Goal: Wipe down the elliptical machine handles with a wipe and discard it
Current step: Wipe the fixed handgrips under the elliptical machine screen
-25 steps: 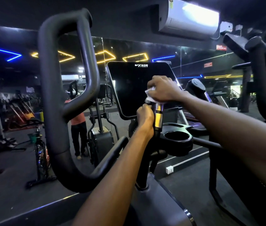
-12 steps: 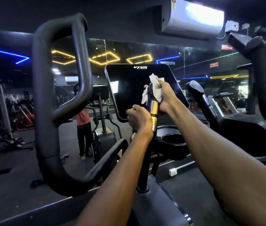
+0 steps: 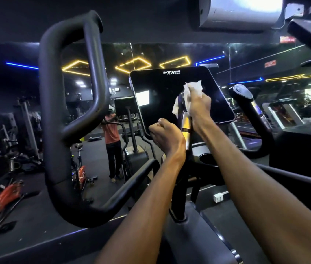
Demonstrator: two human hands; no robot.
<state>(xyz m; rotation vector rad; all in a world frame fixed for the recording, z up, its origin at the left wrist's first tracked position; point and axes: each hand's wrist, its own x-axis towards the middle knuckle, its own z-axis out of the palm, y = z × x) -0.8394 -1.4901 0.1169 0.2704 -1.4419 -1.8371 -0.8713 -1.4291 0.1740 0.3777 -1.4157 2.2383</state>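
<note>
A short upright inner handle (image 3: 185, 122) with a gold metal sensor band rises in front of the black console screen (image 3: 160, 96). My right hand (image 3: 198, 105) is wrapped around its top with a crumpled white wipe (image 3: 192, 88) pressed against the grip. My left hand (image 3: 165, 135) is closed in a fist around the same handle lower down, beside the gold band. The large black looped moving handle (image 3: 55, 115) stands at the left, untouched. A second inner handle (image 3: 246, 98) shows to the right of the console.
A round cup holder (image 3: 206, 159) sits below the console. The right moving handle (image 3: 310, 31) is at the top right edge. A mirror wall ahead reflects a person in an orange shirt (image 3: 111, 134) and other gym machines. A white floor socket (image 3: 218, 197) lies below.
My right hand has turned from covering the handle top to gripping its side, with the wipe now bunched above the fingers. The view has shifted slightly; my left hand kept its grip.
</note>
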